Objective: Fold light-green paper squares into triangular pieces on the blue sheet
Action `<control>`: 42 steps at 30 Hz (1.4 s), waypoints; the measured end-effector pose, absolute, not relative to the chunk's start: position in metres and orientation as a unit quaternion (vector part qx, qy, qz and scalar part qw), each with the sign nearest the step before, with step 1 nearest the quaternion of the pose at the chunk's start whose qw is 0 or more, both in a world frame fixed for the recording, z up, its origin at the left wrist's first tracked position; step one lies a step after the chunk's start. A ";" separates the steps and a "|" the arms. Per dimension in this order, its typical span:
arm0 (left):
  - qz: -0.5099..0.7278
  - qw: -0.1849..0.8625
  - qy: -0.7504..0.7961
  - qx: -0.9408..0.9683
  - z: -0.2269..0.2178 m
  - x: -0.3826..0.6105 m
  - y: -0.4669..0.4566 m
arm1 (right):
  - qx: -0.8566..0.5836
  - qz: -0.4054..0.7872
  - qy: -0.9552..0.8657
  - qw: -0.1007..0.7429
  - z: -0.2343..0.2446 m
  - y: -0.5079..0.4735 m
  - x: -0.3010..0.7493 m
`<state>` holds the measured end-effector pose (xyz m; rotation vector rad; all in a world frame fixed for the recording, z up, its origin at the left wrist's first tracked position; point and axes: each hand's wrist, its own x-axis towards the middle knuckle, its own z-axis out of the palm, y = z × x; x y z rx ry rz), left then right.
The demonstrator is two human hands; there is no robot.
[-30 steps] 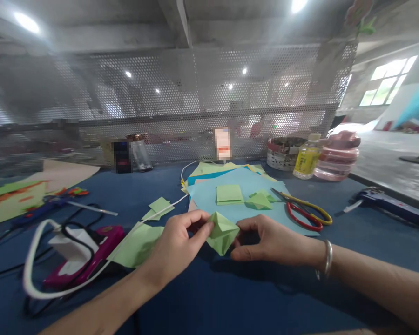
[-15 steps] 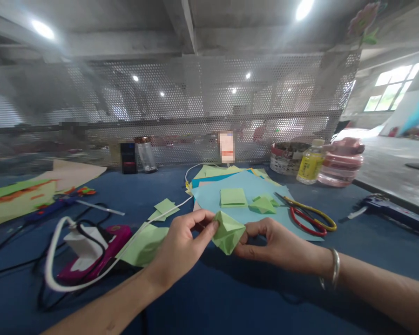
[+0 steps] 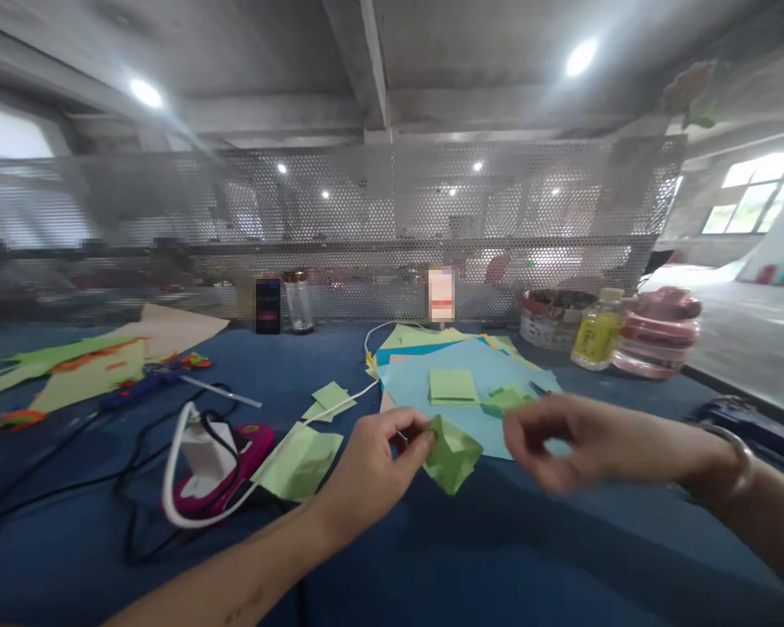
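While the left hand (image 3: 372, 461) pinches one folded green paper (image 3: 456, 455), the right hand (image 3: 575, 440) hovers loose, empty.

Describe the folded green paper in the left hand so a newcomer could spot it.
On the blue table, look at the near edge of the light blue sheet. The folded green paper is pinched there in the left hand. Unlike the flat green square and small folded piece lying on the sheet, it is held up.
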<state>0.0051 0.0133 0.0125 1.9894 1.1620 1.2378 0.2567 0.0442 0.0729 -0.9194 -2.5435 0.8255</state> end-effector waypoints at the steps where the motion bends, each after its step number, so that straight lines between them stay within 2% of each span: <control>1: 0.454 0.260 0.428 0.737 0.012 0.005 0.013 | -0.338 0.310 -0.868 0.193 0.076 0.047 0.251; 3: 0.449 0.261 0.425 0.741 0.010 0.006 0.013 | -0.364 0.320 -0.842 0.236 0.076 0.051 0.240; 8: 0.435 0.266 0.414 0.754 0.007 0.006 0.014 | -0.349 0.326 -0.858 0.188 0.052 0.045 0.227; 14: 0.428 0.282 0.406 0.757 0.009 0.007 0.011 | -0.364 0.337 -0.842 0.210 0.034 0.037 0.221; 18: 0.414 0.329 0.413 0.741 0.013 0.007 0.010 | -0.365 0.346 -0.836 0.220 0.029 0.039 0.220; 26: 0.389 0.417 0.424 0.703 0.015 0.007 0.010 | -0.359 0.364 -0.827 0.235 0.032 0.033 0.218; 30: 0.400 0.444 0.438 0.671 0.015 0.009 0.012 | -0.368 0.354 -0.835 0.206 0.035 0.029 0.217; 42: 0.396 0.455 0.454 0.655 0.014 0.007 0.011 | -0.365 0.327 -0.843 0.222 0.031 0.030 0.217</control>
